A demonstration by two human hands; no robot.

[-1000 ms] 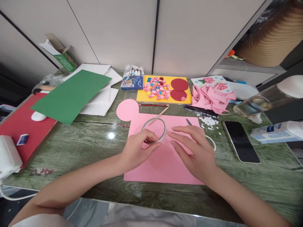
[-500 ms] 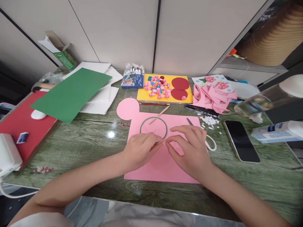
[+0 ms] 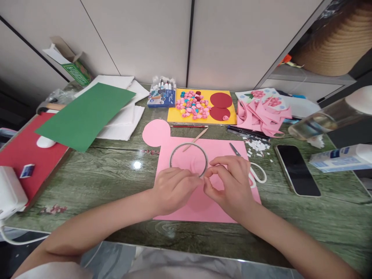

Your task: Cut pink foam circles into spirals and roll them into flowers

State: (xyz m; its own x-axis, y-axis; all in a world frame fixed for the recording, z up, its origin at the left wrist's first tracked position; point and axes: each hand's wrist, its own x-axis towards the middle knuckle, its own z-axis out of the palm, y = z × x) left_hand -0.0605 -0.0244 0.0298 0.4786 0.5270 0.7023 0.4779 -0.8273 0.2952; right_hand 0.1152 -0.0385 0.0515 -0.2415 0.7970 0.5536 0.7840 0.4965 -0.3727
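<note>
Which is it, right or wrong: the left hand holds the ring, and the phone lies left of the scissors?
"Left of" is wrong: the head view shows the phone right of the scissors; the left hand does hold the ring.

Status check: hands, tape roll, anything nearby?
Left hand gripping tape roll over pink paper. Right hand close to its rim, contact unclear. Scissors beside right hand, partly on paper.

Blue marker box (image 3: 161,99): "24" on front, lower L; other pkg. print too blurry.
</note>
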